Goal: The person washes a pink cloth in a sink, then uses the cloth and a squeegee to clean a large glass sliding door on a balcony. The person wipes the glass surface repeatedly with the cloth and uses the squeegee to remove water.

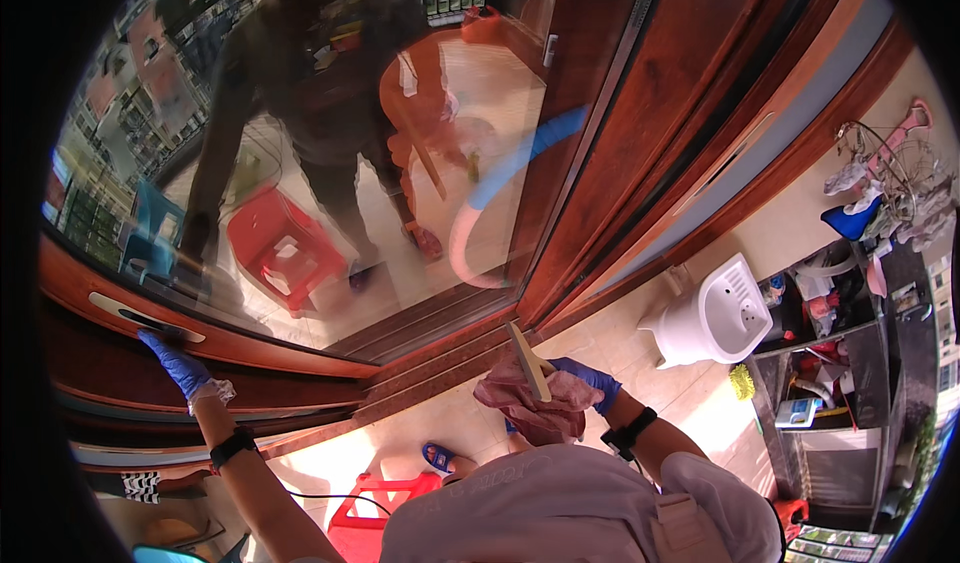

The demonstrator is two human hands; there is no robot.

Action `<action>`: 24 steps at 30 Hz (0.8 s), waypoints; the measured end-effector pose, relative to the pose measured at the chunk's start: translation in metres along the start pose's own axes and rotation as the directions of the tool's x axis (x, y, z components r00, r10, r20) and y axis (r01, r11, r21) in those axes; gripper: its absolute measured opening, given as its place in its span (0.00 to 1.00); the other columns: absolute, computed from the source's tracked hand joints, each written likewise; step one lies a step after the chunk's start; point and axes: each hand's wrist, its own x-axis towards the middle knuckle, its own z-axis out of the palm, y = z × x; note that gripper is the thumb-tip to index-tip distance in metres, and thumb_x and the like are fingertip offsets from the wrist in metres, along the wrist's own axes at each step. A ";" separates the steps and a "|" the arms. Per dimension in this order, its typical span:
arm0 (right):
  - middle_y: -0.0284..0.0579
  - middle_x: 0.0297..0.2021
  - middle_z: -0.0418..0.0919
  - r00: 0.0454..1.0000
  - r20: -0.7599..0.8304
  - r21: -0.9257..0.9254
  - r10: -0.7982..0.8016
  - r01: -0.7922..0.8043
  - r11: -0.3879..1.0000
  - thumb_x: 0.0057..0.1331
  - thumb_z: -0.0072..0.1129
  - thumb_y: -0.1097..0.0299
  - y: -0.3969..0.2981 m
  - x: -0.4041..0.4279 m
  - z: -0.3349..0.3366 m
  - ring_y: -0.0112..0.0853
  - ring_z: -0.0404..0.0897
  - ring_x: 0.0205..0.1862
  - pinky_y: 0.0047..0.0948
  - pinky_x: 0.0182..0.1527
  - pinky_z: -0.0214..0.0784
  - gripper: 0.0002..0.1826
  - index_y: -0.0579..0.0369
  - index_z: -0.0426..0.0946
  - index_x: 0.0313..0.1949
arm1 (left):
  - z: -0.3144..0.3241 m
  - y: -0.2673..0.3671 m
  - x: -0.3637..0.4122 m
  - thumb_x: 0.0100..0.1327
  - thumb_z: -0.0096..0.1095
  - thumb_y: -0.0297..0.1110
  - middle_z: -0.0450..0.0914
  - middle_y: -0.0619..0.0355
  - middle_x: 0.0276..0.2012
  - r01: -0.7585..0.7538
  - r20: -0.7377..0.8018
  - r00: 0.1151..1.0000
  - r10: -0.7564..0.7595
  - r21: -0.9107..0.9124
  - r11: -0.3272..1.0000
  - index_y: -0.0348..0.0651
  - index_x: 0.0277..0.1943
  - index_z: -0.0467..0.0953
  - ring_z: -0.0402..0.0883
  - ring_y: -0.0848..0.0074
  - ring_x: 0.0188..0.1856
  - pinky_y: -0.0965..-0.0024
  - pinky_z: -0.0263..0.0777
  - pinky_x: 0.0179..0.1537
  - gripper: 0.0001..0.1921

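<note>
My left hand [174, 364], in a blue glove, reaches to the wooden frame of a sliding glass door [225, 345], its fingertips at the recessed metal pull handle [146, 315]. Whether the fingers grip the handle cannot be told. Gloved in blue as well, my right hand [592, 384] holds a squeegee [531, 364] and a bunched reddish cloth [517, 405] together in front of my chest. The squeegee's pale bar points up toward the door track. Reflections of a person and a red stool show in the glass pane [360, 150].
A red plastic stool [352, 518] stands near my feet. To the right are a white utility sink [731, 308], a dark shelf unit [817, 338] with bottles and clutter, and a yellow-green brush head [742, 382]. The raised door track [435, 375] crosses the floor. A blue-and-pink hose [495, 188] shows in the glass.
</note>
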 end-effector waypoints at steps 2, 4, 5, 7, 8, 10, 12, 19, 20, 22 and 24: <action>0.34 0.48 0.76 0.997 -0.073 -0.124 -0.028 0.019 0.992 0.67 0.53 0.70 -0.012 -0.005 0.007 0.21 0.73 0.44 0.21 0.51 0.67 0.21 0.62 0.69 0.59 | -0.003 -0.008 0.011 0.70 0.38 0.62 0.43 0.50 0.74 -0.013 -0.029 0.999 0.013 0.001 1.000 0.39 0.73 0.41 0.46 0.65 0.74 0.64 0.37 0.72 0.41; 0.34 0.48 0.76 0.994 -0.107 -0.187 -0.028 0.008 0.982 0.67 0.53 0.71 -0.015 -0.012 0.001 0.22 0.73 0.45 0.22 0.52 0.67 0.22 0.62 0.69 0.60 | 0.004 -0.012 0.010 0.70 0.39 0.61 0.44 0.49 0.74 -0.085 -0.060 0.995 0.085 0.005 0.996 0.38 0.73 0.42 0.48 0.64 0.73 0.64 0.40 0.72 0.41; 0.34 0.48 0.76 0.992 -0.116 -0.155 -0.041 0.022 0.988 0.67 0.53 0.71 -0.010 -0.016 -0.006 0.22 0.73 0.45 0.22 0.52 0.67 0.21 0.62 0.69 0.59 | 0.005 -0.015 0.015 0.70 0.39 0.61 0.45 0.48 0.73 -0.102 -0.077 0.992 0.101 -0.006 0.995 0.37 0.73 0.42 0.49 0.64 0.73 0.64 0.41 0.72 0.41; 0.34 0.47 0.76 0.989 -0.130 -0.099 -0.069 0.056 0.994 0.67 0.53 0.71 -0.011 -0.019 -0.011 0.22 0.73 0.45 0.22 0.52 0.67 0.20 0.62 0.70 0.58 | 0.007 -0.018 0.019 0.70 0.39 0.60 0.47 0.48 0.73 -0.090 -0.113 0.990 0.088 -0.014 0.996 0.37 0.73 0.43 0.52 0.64 0.72 0.63 0.43 0.71 0.40; 0.34 0.47 0.76 0.987 -0.157 -0.084 -0.014 0.001 0.997 0.67 0.53 0.71 -0.015 -0.026 -0.016 0.21 0.73 0.45 0.21 0.53 0.67 0.20 0.62 0.70 0.58 | 0.010 -0.020 0.022 0.71 0.38 0.58 0.55 0.42 0.70 -0.088 -0.154 0.985 0.084 -0.021 0.996 0.35 0.71 0.51 0.62 0.59 0.67 0.60 0.54 0.67 0.37; 0.34 0.46 0.76 0.981 -0.186 -0.014 -0.055 0.053 0.998 0.67 0.53 0.71 -0.005 -0.031 -0.027 0.21 0.73 0.46 0.22 0.53 0.67 0.21 0.63 0.70 0.58 | 0.016 -0.027 0.029 0.71 0.38 0.58 0.62 0.38 0.65 -0.076 -0.254 0.959 0.127 0.204 0.976 0.32 0.69 0.56 0.68 0.55 0.62 0.58 0.60 0.62 0.36; 0.35 0.46 0.76 0.974 -0.213 0.007 -0.075 0.078 0.997 0.67 0.53 0.71 -0.006 -0.038 -0.031 0.21 0.74 0.46 0.22 0.53 0.67 0.21 0.63 0.70 0.58 | 0.018 -0.031 0.030 0.70 0.45 0.56 0.69 0.34 0.58 -0.059 -0.385 0.916 0.116 0.158 0.986 0.27 0.63 0.62 0.73 0.54 0.55 0.58 0.65 0.57 0.36; 0.35 0.46 0.77 0.947 -0.288 -0.181 -0.142 0.092 0.979 0.67 0.53 0.70 -0.020 -0.057 -0.017 0.22 0.74 0.45 0.23 0.51 0.67 0.19 0.63 0.72 0.56 | 0.019 -0.047 0.031 0.65 0.62 0.47 0.71 0.38 0.57 -0.300 -0.391 0.866 0.311 0.089 0.950 0.27 0.61 0.65 0.73 0.59 0.53 0.61 0.68 0.56 0.32; 0.35 0.46 0.77 0.948 -0.292 -0.169 -0.130 0.083 0.982 0.67 0.53 0.70 -0.019 -0.061 -0.018 0.22 0.74 0.44 0.23 0.51 0.67 0.19 0.63 0.72 0.55 | 0.025 -0.049 0.026 0.65 0.62 0.46 0.71 0.39 0.57 -0.310 -0.414 0.852 0.321 0.095 0.946 0.27 0.61 0.65 0.73 0.59 0.53 0.61 0.68 0.56 0.32; 0.34 0.44 0.77 0.941 -0.325 -0.060 -0.098 0.083 0.995 0.67 0.52 0.69 -0.012 -0.057 -0.023 0.22 0.74 0.43 0.24 0.50 0.67 0.17 0.62 0.73 0.53 | 0.025 -0.045 0.024 0.63 0.64 0.46 0.70 0.39 0.58 -0.266 -0.456 0.840 0.294 0.125 0.956 0.27 0.62 0.64 0.73 0.60 0.53 0.61 0.68 0.57 0.34; 0.33 0.43 0.78 0.936 -0.306 -0.167 -0.175 0.128 0.978 0.67 0.51 0.68 -0.028 -0.060 -0.012 0.22 0.74 0.43 0.24 0.50 0.67 0.16 0.62 0.74 0.52 | -0.013 -0.057 0.044 0.64 0.64 0.42 0.69 0.37 0.59 -0.349 -0.322 0.846 0.425 0.269 0.898 0.27 0.65 0.59 0.71 0.60 0.56 0.61 0.67 0.58 0.35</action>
